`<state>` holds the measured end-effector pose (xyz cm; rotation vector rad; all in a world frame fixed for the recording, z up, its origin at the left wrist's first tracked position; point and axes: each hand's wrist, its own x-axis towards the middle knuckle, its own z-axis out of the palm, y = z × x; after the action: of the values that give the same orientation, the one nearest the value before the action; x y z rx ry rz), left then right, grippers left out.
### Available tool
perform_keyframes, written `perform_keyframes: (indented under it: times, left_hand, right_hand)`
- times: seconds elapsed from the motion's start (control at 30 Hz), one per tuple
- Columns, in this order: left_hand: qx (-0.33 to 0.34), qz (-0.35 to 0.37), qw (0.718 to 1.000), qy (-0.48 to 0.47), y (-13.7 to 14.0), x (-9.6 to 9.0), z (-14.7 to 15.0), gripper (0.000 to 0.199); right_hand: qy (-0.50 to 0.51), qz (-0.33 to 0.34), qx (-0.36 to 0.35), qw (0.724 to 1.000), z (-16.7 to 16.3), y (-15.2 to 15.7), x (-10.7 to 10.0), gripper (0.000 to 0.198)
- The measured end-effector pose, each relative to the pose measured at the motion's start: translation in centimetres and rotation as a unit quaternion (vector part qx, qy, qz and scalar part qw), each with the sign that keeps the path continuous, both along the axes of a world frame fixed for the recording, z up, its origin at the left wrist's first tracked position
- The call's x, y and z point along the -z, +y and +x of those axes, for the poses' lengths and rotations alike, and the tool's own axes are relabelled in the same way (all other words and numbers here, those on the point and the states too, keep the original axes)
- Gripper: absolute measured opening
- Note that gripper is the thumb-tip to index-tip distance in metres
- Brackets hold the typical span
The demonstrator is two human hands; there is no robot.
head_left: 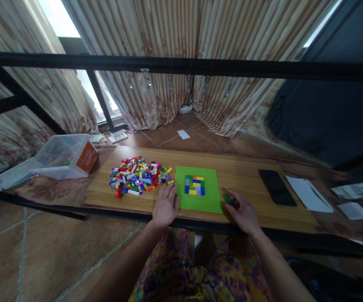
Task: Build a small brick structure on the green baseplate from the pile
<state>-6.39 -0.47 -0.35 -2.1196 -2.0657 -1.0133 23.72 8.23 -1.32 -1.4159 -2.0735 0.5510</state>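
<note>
1. A wooden table (pixel 247 176) is standing before striped curtains (pixel 169 33); a green baseplate (pixel 209 197) is lying near its front edge.
2. My left hand (pixel 165 205) is resting flat and spread at the baseplate's left edge, beside the brick pile (pixel 139 175).
3. My right hand (pixel 244 214) is pinching a green brick (pixel 227 199) just right of the baseplate.

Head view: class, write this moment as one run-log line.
left hand: flat beside green baseplate | right hand: holds green brick | brick pile: left of baseplate | phone: right

Left hand (pixel 165 205) flat just left of the green baseplate (pixel 209 197), right hand (pixel 243 212) pinching a green brick (pixel 227 199) just right of it, loose brick pile (pixel 139 175) further left.
</note>
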Motion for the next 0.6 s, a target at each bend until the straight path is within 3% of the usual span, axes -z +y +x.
perform_keyframes:
  times: [0.23,0.4,0.6]
  left_hand:
    - [-0.026,-0.017,0.998,0.054,-0.1,-1.7,1.0,0.04]
    - [-0.009,-0.047,0.994,0.103,1.9,-3.5,3.3,0.041]
    - [0.003,-0.081,0.988,0.132,3.9,-3.2,4.2,0.037]
  right_hand:
    - [0.0,-0.034,-0.04,0.999,0.5,0.1,-0.4,0.045]
    - [-0.004,-0.024,-0.04,0.999,0.4,0.1,-0.3,0.042]
    - [-0.001,-0.025,-0.041,0.999,0.3,-0.1,-0.7,0.04]
